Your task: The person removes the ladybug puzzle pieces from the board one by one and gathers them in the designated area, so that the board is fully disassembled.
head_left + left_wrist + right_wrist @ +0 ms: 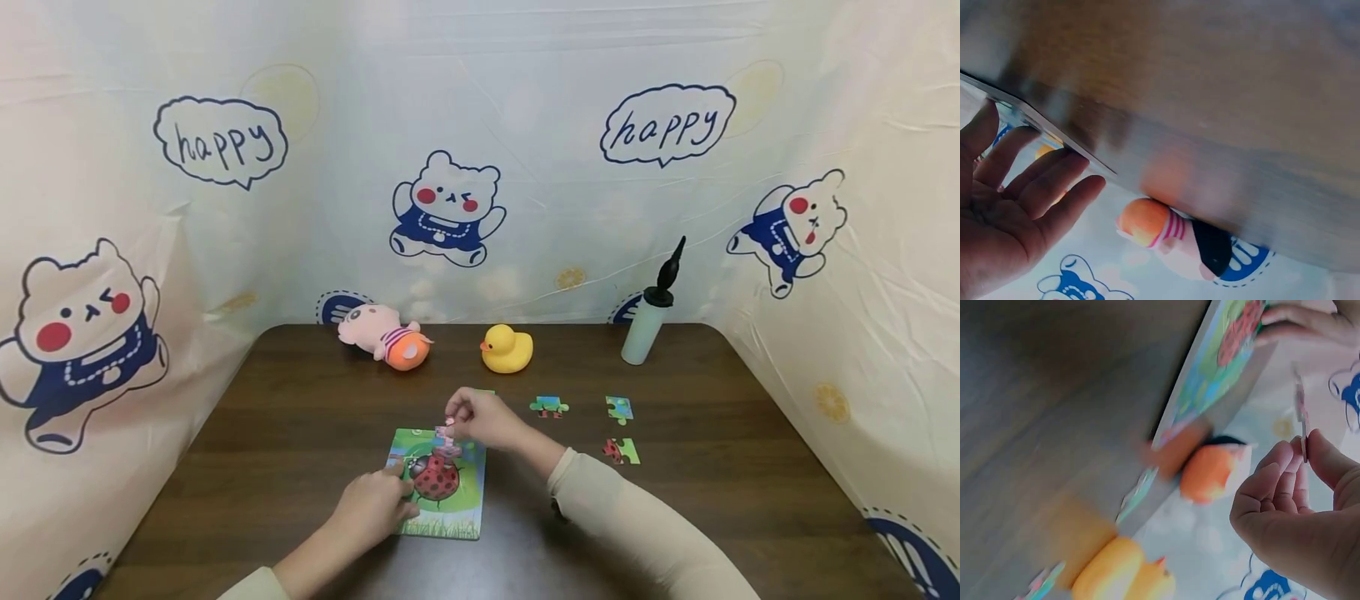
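Note:
A ladybug jigsaw puzzle board (461,523) lies flat on the brown table, its ladybug picture in the middle. My left hand (372,504) rests along the board's left side; in the left wrist view its fingers (1063,215) are loosely extended at the board's edge. Over the board's top edge, my right hand (487,421) pinches a puzzle piece (1300,409) between thumb and fingertips. That piece stands edge-on in the right wrist view, so its picture is hard to read there. From the head view, it appears pinkish.
Loose pieces lie to the right: one (550,407), another (619,408) and a red-spotted one (622,451). Behind my right hand shows a sliver of another. Along the back stand a plush toy (386,337), a yellow rubber duck (507,350) and a hand pump (645,329).

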A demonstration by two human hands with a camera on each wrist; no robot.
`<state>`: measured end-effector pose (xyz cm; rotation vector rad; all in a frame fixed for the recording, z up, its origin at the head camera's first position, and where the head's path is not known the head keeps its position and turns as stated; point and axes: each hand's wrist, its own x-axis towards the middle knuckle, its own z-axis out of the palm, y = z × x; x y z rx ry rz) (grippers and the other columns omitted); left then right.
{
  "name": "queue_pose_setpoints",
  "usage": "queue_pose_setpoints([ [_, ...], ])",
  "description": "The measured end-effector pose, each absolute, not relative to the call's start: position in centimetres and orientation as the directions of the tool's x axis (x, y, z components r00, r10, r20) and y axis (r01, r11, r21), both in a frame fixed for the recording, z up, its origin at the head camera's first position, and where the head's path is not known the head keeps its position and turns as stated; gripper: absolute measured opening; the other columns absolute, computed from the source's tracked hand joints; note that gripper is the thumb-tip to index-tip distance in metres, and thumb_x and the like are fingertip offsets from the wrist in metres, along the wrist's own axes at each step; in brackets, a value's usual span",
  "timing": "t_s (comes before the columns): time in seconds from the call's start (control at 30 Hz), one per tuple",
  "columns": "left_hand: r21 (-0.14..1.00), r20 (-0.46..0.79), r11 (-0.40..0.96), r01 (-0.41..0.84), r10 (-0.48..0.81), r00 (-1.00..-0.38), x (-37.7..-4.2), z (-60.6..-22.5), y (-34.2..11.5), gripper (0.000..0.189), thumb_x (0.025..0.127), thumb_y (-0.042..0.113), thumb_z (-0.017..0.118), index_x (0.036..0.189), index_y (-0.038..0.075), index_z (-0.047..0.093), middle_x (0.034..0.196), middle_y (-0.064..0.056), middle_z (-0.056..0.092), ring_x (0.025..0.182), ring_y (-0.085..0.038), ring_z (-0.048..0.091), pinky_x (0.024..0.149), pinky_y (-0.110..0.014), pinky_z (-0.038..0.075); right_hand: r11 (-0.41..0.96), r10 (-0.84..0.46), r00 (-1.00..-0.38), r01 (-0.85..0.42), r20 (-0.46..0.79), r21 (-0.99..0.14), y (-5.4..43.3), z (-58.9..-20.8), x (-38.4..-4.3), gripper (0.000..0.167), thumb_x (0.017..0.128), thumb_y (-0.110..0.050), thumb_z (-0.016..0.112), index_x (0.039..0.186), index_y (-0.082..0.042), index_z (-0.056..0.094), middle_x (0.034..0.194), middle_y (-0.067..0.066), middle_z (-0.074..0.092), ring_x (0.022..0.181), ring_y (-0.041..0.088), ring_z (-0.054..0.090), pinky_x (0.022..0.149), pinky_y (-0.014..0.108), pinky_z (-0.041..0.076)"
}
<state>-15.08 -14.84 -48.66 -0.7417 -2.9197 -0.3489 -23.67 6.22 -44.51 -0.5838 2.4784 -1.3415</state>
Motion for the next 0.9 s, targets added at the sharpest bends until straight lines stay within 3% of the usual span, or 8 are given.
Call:
queue_pose_setpoints([
  [0.13, 0.202, 0.133, 0.830, 0.520, 0.503, -0.854, -15.0, -48.3, -15.2, 0.033, 0.070, 0.029, 0.080, 0.093, 0.006, 0.075, 0.111, -0.027, 0.063, 0.094, -0.040, 0.065, 0.076, -0.051, 0.052, 0.483, -0.424, -0.905, -0.207, -0.020, -0.851, 8.6, -44.2, -23.9, 0.017, 0.083, -0.011, 0.072, 0.098, -0.008, 0.064, 0.078, 0.000, 0.060, 0.071, 0.012, 0.054, 0.061, 0.025, 0.047],
  [0.27, 0.182, 0.123, 0.813, 0.552, 0.539, -0.834, -14.8, -48.1, -15.5, 0.037, 0.072, 0.029, 0.080, 0.098, 0.003, 0.074, 0.113, -0.027, 0.063, 0.106, -0.040, 0.061, 0.082, -0.053, 0.050, 0.473, -0.370, -0.929, -0.164, -0.026, -0.866, 11.1, -43.9, -23.9, 0.015, 0.082, -0.011, 0.073, 0.094, -0.004, 0.067, 0.075, 0.002, 0.059, 0.069, 0.012, 0.052, 0.060, 0.025, 0.046],
  [0.53, 0.167, 0.115, 0.816, 0.553, 0.541, -0.833, -14.7, -48.2, -15.6, 0.040, 0.074, 0.030, 0.078, 0.101, 0.002, 0.073, 0.117, -0.027, 0.061, 0.110, -0.039, 0.058, 0.084, -0.053, 0.049, 0.542, -0.187, -0.970, 0.029, -0.154, -0.840, 15.5, -43.4, -24.2, 0.016, 0.083, -0.011, 0.072, 0.097, -0.004, 0.069, 0.078, 0.004, 0.059, 0.072, 0.017, 0.052, 0.065, 0.030, 0.048],
  [0.9, 0.185, 0.067, 0.820, 0.542, 0.539, -0.839, -14.3, -48.0, -15.4, 0.041, 0.077, 0.028, 0.077, 0.105, -0.001, 0.071, 0.121, -0.027, 0.058, 0.114, -0.040, 0.055, 0.084, -0.058, 0.047, 0.519, -0.151, -0.928, 0.218, -0.340, -0.826, 19.2, -45.6, -23.5, 0.010, 0.081, -0.005, 0.072, 0.090, -0.004, 0.072, 0.078, 0.003, 0.064, 0.068, 0.016, 0.055, 0.065, 0.031, 0.050],
])
